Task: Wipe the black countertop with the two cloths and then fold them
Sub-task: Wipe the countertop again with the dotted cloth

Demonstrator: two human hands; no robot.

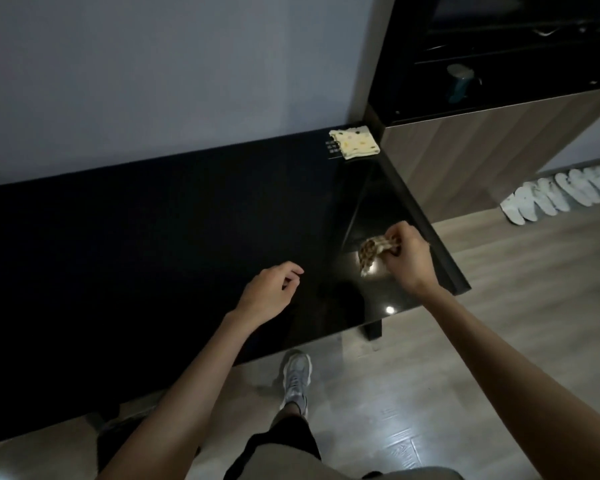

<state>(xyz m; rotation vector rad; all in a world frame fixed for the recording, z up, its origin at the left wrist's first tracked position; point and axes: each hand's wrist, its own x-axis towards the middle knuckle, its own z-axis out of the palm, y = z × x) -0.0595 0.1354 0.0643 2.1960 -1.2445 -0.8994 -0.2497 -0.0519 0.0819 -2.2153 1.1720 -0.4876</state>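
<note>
Wall (153,81): pale, plain, behind the far edge of the counter
Black countertop (153,237): glossy and dark, running from the left edge of view to a right end that shows small bright reflections
Floor (499,323): grey wood-grain planks, in front of and to the right of the counter
Cabinet (482,150): wood-grain side panel standing against the counter's right end
Slippers (561,192): a row of white pairs on the floor beyond the cabinet
Sneaker (296,379): grey, on the floor just below the counter's near edge
Left hand (267,292): over the counter's middle front, fingers loosely curled, grasping nothing
Right hand (407,258): near the counter's right edge, fingers and thumb pinched on the brown cloth
Yellow cloth (354,143): dotted, folded into a flat square, lying in the far right corner beside the cabinet
Brown cloth (369,252): patterned, bunched, hanging from the right hand towards the countertop; contact with the surface cannot be told
</note>
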